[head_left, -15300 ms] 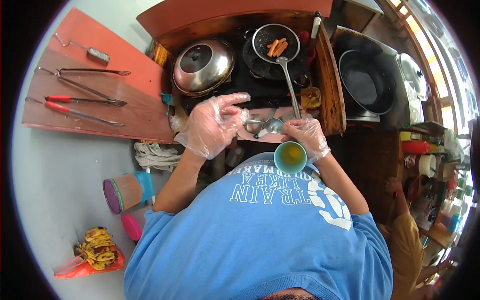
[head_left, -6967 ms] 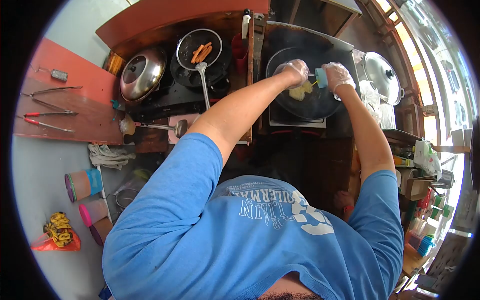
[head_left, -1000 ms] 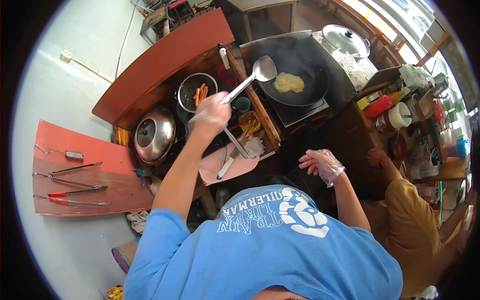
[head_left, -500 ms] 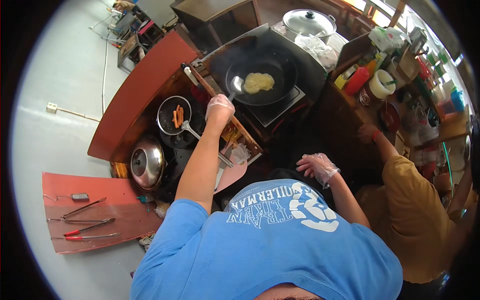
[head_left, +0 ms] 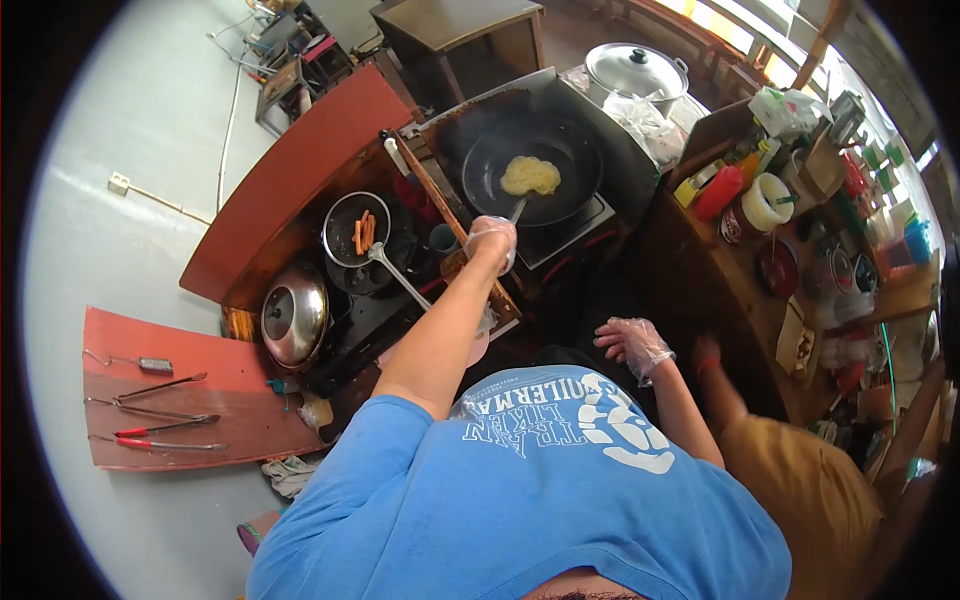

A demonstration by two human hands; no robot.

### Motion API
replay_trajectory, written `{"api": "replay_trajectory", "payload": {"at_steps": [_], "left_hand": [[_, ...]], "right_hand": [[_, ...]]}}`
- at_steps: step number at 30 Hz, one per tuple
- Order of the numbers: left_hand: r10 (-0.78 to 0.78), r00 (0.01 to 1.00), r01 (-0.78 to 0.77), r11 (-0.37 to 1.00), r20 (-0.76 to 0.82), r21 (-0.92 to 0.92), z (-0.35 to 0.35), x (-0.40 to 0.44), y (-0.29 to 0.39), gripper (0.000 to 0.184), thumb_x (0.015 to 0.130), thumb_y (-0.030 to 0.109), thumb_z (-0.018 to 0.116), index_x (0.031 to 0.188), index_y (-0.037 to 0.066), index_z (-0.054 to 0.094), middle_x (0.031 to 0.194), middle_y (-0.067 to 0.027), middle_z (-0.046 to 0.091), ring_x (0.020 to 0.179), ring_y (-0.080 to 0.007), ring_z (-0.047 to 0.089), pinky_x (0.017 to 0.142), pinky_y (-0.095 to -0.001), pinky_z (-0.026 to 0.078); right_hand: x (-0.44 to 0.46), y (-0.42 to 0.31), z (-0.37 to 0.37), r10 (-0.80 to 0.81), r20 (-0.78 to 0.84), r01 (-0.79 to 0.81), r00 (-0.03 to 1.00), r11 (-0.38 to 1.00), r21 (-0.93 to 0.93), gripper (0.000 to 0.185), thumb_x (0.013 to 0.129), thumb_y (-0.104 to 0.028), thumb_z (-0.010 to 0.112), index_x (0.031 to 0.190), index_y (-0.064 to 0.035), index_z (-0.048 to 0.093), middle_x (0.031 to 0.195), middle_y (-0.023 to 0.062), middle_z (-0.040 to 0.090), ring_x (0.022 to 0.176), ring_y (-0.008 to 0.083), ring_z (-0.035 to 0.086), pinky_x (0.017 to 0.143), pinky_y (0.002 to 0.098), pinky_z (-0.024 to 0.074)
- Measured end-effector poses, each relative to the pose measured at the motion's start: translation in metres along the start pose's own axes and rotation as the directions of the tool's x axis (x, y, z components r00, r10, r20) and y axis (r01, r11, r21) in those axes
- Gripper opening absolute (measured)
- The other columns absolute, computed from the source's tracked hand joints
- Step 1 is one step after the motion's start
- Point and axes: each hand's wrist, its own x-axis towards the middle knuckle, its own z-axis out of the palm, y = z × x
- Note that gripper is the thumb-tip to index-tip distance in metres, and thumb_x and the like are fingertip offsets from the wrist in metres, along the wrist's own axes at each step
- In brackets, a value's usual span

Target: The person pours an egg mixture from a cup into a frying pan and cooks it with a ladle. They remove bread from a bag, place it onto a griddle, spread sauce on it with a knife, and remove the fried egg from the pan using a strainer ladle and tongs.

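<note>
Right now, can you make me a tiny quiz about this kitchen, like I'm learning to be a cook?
1. What lies in the black wok?
A) bananas
B) yellow food
C) orange sticks

2. True or false: the cook's right hand holds a silver lid.

3. Fill the gap: the cook's left hand grips a long ____ that reaches to the wok.

Key: 1. B. 2. False, the right hand holds nothing. 3. handle.

Before me, the egg [head_left: 530, 176] lies in the wok [head_left: 577, 190]; left, sausages [head_left: 364, 232] in the strainer [head_left: 342, 214]; behind-right, a pot [head_left: 634, 72].
</note>
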Motion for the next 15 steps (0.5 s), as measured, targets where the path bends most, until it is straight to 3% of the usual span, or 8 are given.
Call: {"api": "replay_trajectory", "payload": {"at_steps": [2, 4, 5, 9, 15], "left_hand": [[-0.032, 0.999, 0.033, 0.999, 0.023, -0.035, 0.008, 0.012, 0.013, 0.023, 0.05, 0.011, 0.08, 0.056, 0.026, 0.064, 0.067, 0.0038, 0.063, 0.066, -0.0142, 0.065, 0.056, -0.0267, 0.049], [-0.284, 0.959, 0.281, 0.943, 0.007, -0.177, 0.08, 0.069, 0.039, 0.026, 0.049, 0.011, 0.08, 0.054, 0.027, 0.061, 0.064, 0.0048, 0.06, 0.063, -0.015, 0.063, 0.052, -0.0277, 0.045], [-0.288, 0.958, 0.284, 0.942, 0.007, -0.177, 0.059, 0.054, 0.035, 0.026, 0.049, 0.011, 0.08, 0.054, 0.027, 0.061, 0.064, 0.0048, 0.06, 0.063, -0.015, 0.063, 0.052, -0.0277, 0.045], [-0.109, 0.993, 0.112, 0.99, 0.045, -0.09, -0.001, 0.009, 0.03, 0.021, 0.055, 0.011, 0.08, 0.062, 0.024, 0.066, 0.071, 0.0042, 0.065, 0.068, -0.0142, 0.066, 0.055, -0.0281, 0.049], [-0.021, 1.0, 0.022, 0.998, 0.018, -0.055, -0.029, -0.013, 0.023, 0.016, 0.063, 0.012, 0.08, 0.075, 0.021, 0.074, 0.081, 0.0035, 0.072, 0.076, -0.013, 0.07, 0.059, -0.0286, 0.055]], "right_hand": [[0.003, 0.003, -0.001, 0.023, 0.008, -0.023, 1.0, 1.0, 0.016, 0.04, 0.094, -0.035, 0.061, 0.104, 0.0037, 0.069, 0.093, 0.0144, 0.074, 0.059, 0.014, 0.064, 0.052, 0.0249, 0.0485], [0.003, 0.004, -0.002, 0.018, 0.01, -0.018, 1.0, 1.0, 0.018, 0.04, 0.095, -0.034, 0.06, 0.104, 0.0041, 0.068, 0.092, 0.0141, 0.073, 0.059, 0.0138, 0.063, 0.052, 0.0246, 0.0483], [0.004, 0.007, -0.003, 0.003, -0.032, -0.001, 0.999, 0.998, 0.07, 0.04, 0.095, -0.034, 0.059, 0.104, 0.004, 0.068, 0.091, 0.0138, 0.073, 0.059, 0.0139, 0.063, 0.052, 0.0244, 0.0482], [0.011, 0.015, -0.015, 0.017, -0.086, -0.009, 0.996, 0.995, 0.099, 0.039, 0.096, -0.034, 0.059, 0.103, 0.0034, 0.068, 0.09, 0.0129, 0.072, 0.06, 0.014, 0.062, 0.053, 0.0245, 0.0482], [0.022, 0.015, -0.027, 0.005, -0.129, 0.004, 0.992, 0.997, 0.072, 0.039, 0.096, -0.035, 0.059, 0.103, 0.0028, 0.067, 0.092, 0.0132, 0.072, 0.061, 0.0141, 0.063, 0.053, 0.0248, 0.0486]]}}
